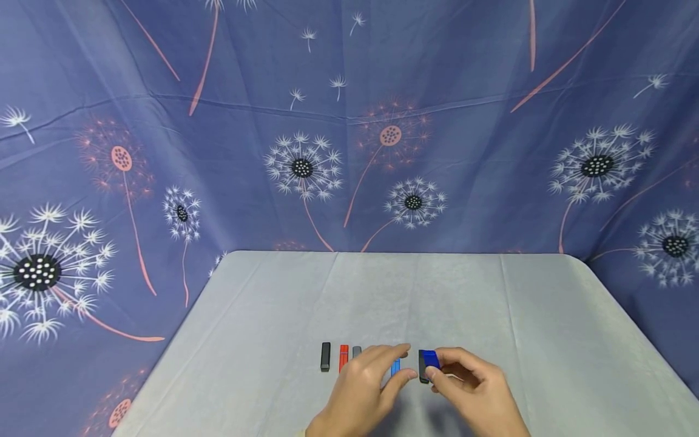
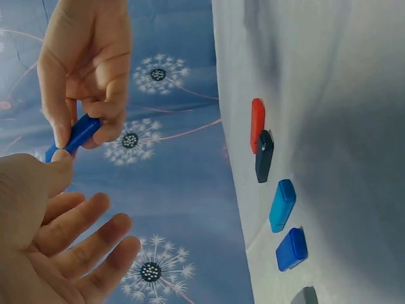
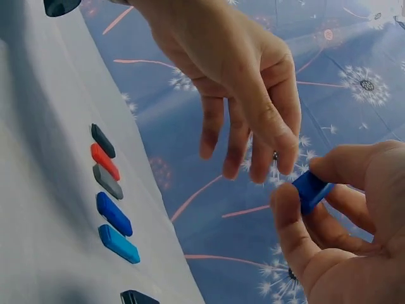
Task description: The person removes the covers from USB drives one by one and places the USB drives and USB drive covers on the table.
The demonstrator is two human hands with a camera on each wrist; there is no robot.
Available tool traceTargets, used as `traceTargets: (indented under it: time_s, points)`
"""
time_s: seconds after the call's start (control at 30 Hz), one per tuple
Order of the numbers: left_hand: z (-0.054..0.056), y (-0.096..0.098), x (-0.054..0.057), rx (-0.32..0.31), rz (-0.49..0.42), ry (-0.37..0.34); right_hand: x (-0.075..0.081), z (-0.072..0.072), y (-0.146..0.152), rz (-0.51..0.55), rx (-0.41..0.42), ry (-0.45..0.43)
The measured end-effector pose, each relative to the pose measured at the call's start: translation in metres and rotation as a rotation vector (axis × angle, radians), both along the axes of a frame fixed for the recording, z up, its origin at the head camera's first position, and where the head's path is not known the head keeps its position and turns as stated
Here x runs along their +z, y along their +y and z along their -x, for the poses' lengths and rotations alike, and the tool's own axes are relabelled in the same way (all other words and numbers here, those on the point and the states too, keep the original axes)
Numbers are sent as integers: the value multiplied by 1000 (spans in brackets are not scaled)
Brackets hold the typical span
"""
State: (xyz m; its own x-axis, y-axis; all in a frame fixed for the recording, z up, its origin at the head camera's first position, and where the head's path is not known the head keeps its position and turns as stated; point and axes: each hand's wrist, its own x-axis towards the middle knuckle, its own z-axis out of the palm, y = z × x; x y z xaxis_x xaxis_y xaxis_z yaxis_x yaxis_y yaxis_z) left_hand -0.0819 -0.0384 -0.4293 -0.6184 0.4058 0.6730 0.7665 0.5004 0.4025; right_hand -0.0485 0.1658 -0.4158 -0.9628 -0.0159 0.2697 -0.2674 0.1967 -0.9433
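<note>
My right hand (image 1: 475,385) pinches a small dark blue rectangular block (image 1: 430,359) between thumb and fingers, raised above the table. To its left is my left hand (image 1: 363,388), thumb and fingers spread apart in a C shape. In the right wrist view a gap separates the left fingertips from the held block (image 3: 311,191). A black piece (image 1: 423,371) shows just beside the held block in the head view. Behind the left hand, a light blue piece (image 1: 395,366) is partly hidden, and a grey one (image 1: 357,351) shows only its top. What kind of article these are, I cannot tell.
Further left on the pale cloth-covered table (image 1: 273,315) lie a red piece (image 1: 343,358) and a black piece (image 1: 325,357). Another blue piece (image 3: 114,214) lies in the row. A second red piece (image 2: 257,125) lies past the dark one. A dandelion-print curtain (image 1: 349,182) hangs behind.
</note>
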Motion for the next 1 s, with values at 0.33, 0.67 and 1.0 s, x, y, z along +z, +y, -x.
traceTargets:
  time_s: [0.33, 0.67, 1.0]
  points:
    - [-1, 0, 2, -54, -31, -14, 0, 1, -3, -94, 28, 43]
    - [0, 1, 6, -151, -48, 88, -1, 0, -1, -186, 61, 86]
    - [-2, -5, 3, -181, -39, 141, -8, -3, -2, -194, 119, 263]
